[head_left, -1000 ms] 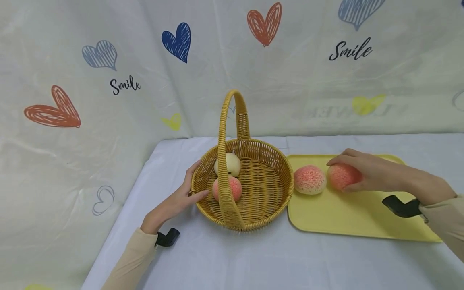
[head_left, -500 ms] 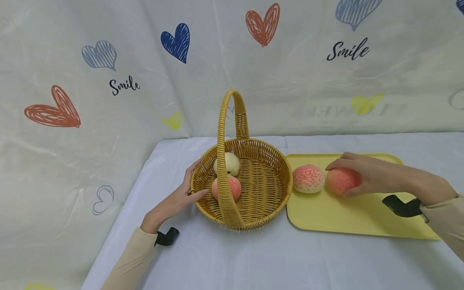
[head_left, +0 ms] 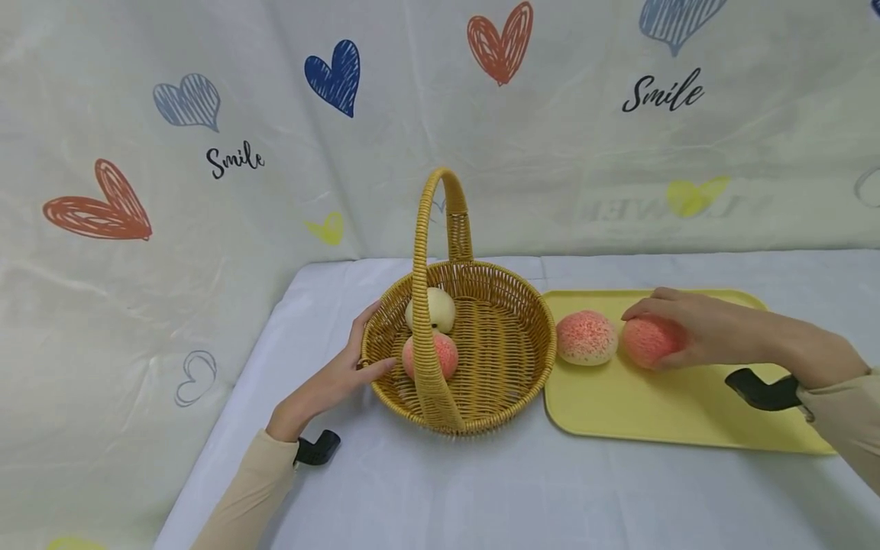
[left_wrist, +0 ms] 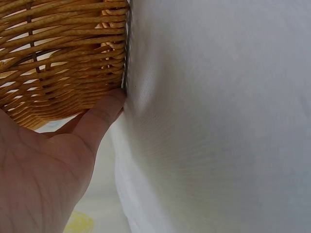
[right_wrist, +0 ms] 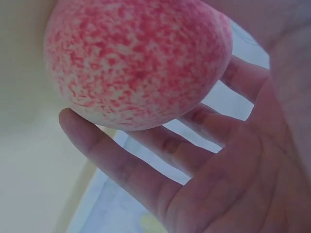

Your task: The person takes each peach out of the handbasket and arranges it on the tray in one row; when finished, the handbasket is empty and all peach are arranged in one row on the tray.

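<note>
A yellow-brown wicker basket (head_left: 505,359) with a tall arched handle stands mid-table. My left hand (head_left: 344,374) holds its left side, thumb over the rim and fingers along the outer wall. In the left wrist view a fingertip reaches the basket's bottom edge. Inside the basket lie a cream-coloured round fruit (head_left: 440,312) and a pink peach (head_left: 447,356), partly behind the handle. On the yellow tray (head_left: 660,416), my right hand (head_left: 715,328) grips another peach (right_wrist: 141,63), its fingers around the far side. One more speckled peach (head_left: 587,338) sits just left of it.
The tray's left edge lies right at the basket's right side. A white cloth (head_left: 481,496) covers the table. Behind it hangs a pale curtain (head_left: 550,168) with printed hearts and lettering.
My right hand and the peach in it have shifted very slightly toward me over the tray. My left hand stays in place at the basket.
</note>
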`<state>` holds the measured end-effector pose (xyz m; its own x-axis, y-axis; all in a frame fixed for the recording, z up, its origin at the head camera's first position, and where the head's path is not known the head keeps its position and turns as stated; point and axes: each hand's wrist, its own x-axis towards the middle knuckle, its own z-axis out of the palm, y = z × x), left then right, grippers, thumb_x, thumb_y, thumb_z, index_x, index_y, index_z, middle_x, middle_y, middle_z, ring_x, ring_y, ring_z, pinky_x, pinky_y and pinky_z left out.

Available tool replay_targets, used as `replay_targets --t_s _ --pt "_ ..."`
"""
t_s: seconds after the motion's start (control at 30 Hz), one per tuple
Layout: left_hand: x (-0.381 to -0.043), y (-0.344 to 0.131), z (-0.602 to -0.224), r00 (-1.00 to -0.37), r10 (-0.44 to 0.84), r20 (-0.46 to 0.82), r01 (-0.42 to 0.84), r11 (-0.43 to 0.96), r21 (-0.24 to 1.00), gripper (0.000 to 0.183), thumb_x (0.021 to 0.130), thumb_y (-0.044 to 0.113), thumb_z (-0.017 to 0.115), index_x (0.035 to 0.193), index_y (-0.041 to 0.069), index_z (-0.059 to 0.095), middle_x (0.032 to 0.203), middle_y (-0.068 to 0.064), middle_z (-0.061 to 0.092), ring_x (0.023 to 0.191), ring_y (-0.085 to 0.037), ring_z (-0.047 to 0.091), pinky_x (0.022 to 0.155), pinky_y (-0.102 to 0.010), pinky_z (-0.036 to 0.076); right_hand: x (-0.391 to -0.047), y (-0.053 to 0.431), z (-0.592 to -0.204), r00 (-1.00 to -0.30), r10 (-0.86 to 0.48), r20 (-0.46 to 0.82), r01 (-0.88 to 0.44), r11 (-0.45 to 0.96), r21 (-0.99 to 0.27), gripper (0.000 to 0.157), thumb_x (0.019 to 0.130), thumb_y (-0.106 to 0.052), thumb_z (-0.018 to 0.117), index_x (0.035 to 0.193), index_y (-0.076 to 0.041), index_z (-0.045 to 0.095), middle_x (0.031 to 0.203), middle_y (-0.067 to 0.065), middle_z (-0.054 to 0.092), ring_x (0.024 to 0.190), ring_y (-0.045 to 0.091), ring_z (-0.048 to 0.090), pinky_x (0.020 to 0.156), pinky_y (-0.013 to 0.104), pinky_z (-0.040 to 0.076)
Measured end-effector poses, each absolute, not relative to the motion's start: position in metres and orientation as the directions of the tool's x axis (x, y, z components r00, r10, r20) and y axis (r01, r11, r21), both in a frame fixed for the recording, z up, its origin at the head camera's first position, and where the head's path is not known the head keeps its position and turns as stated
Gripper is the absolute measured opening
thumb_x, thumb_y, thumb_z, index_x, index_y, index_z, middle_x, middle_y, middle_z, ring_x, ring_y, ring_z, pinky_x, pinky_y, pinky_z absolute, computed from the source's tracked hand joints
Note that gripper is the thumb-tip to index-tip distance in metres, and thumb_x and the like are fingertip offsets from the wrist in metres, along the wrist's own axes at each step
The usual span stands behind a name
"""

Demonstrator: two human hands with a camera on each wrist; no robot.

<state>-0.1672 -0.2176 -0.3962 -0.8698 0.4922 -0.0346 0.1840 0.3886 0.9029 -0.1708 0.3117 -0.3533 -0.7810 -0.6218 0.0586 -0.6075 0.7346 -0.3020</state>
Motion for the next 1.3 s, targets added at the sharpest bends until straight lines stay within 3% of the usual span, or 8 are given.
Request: replay_targets --t_s 0.4,0.6,0.73,0.87,1.0,1.17,1.3 --pt "-0.166 -0.218 -0.396 -0.875 0.484 -0.031 0.184 0.391 0.902 0.092 0.103 0.031 0.064 0.166 0.035 -0.002 0.174 -0.003 -0.001 0.157 -0.033 0.014 0.121 -0.058 0.020 -0.172 0.310 -0.355 -0.793 -0.608 0.038 -0.586 0.745 -0.319 0.066 0.075 -0.027 0.096 0.132 -0.011 0.065 0.120 -0.004 0.060 0.099 0.010 0.060 0.083 0.032 0.054" --pt "-0.167 -0.217 -0.395 -0.873 0.486 -0.031 0.186 0.391 0.901 0.091 0.104 0.031 0.063 0.166 0.035 -0.003 0.174 -0.004 -0.001 0.156 -0.034 0.017 0.121 -0.058 0.021 -0.171 0.315 -0.353 -0.790 -0.609 0.068 -0.597 0.740 -0.309 0.066 0.076 -0.029 0.096 0.132 -0.013 0.066 0.117 -0.008 0.058 0.098 0.003 0.057 0.082 0.031 0.054" --pt "-0.167 -0.217 -0.394 -0.874 0.485 -0.032 0.182 0.387 0.904 0.090 0.104 0.030 0.063 0.166 0.035 -0.002 0.174 -0.004 0.000 0.155 -0.033 0.019 0.121 -0.057 0.022 -0.170 0.317 -0.345 -0.811 -0.584 0.024 -0.554 0.755 -0.350 0.065 0.080 -0.032 0.093 0.135 -0.012 0.064 0.118 -0.008 0.056 0.093 0.001 0.052 0.077 0.031 0.053" --pt "-0.167 -0.217 -0.394 -0.874 0.485 -0.033 0.181 0.388 0.904 0.091 0.104 0.030 0.064 0.166 0.034 -0.002 0.174 -0.004 0.000 0.156 -0.033 0.018 0.121 -0.057 0.022 -0.170 0.315 -0.332 -0.825 -0.564 0.002 -0.525 0.766 -0.372 0.062 0.084 -0.025 0.090 0.138 -0.012 0.061 0.123 -0.004 0.058 0.098 0.006 0.057 0.077 0.032 0.057" --pt "-0.167 -0.217 -0.394 -0.875 0.483 -0.033 0.179 0.385 0.905 0.091 0.104 0.029 0.064 0.166 0.033 -0.002 0.174 -0.004 -0.001 0.157 -0.034 0.016 0.121 -0.057 0.021 -0.173 0.302 -0.315 -0.808 -0.588 0.031 -0.560 0.751 -0.351 0.055 0.088 -0.014 0.086 0.137 -0.012 0.061 0.128 0.001 0.059 0.108 0.019 0.062 0.081 0.036 0.058" --pt "-0.167 -0.217 -0.394 -0.872 0.489 -0.032 0.180 0.381 0.907 0.092 0.104 0.030 0.064 0.166 0.033 -0.003 0.174 -0.004 -0.003 0.157 -0.034 0.015 0.122 -0.057 0.020 -0.175 0.263 -0.288 -0.784 -0.620 0.035 -0.589 0.725 -0.359 0.050 0.092 -0.023 0.083 0.137 -0.017 0.063 0.134 0.002 0.057 0.112 0.024 0.063 0.088 0.045 0.056" --pt "-0.166 -0.217 -0.394 -0.871 0.490 -0.036 0.181 0.388 0.904 0.091 0.104 0.031 0.064 0.166 0.035 -0.004 0.174 -0.004 -0.002 0.157 -0.034 0.015 0.121 -0.057 0.020 -0.175 0.218 -0.270 -0.698 -0.712 0.072 -0.680 0.628 -0.379 0.045 0.094 -0.025 0.081 0.136 -0.019 0.064 0.136 0.000 0.055 0.115 0.024 0.063 0.092 0.048 0.054"
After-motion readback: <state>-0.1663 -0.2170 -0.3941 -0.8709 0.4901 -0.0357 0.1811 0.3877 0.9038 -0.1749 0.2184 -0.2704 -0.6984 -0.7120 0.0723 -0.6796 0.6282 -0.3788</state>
